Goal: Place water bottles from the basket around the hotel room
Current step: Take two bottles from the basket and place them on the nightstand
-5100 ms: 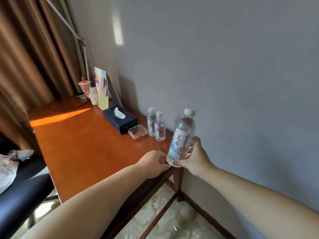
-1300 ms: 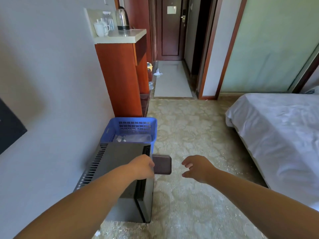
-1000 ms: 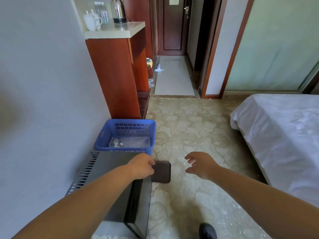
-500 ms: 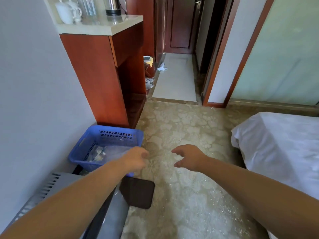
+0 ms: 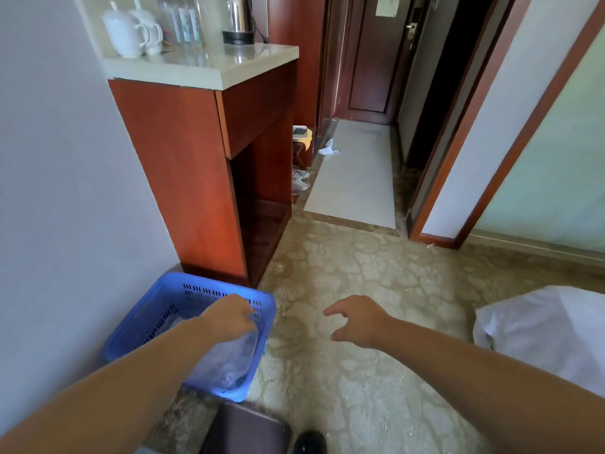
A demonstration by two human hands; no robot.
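Note:
A blue plastic basket (image 5: 154, 317) stands on the carpet against the left wall. Clear plastic-wrapped water bottles (image 5: 229, 358) lie inside it, blurred. My left hand (image 5: 229, 317) hovers over the basket's far right part, fingers curled downward, and I see nothing gripped in it. My right hand (image 5: 358, 319) floats above the carpet to the right of the basket, fingers spread and holding nothing. More clear bottles (image 5: 183, 22) stand on the counter top at the upper left.
A wooden cabinet (image 5: 196, 178) with a pale counter holds white teapots (image 5: 126, 31) and a kettle (image 5: 239, 19). A dark flat object (image 5: 248, 430) lies near my shoe (image 5: 309, 442). The white bed (image 5: 550, 326) is at right; a hallway leads to the door (image 5: 376, 54).
I have walked from the desk, where I held a bottle, toward the basket. In the last second my left hand has moved over the basket, and the grey box has dropped out of view.

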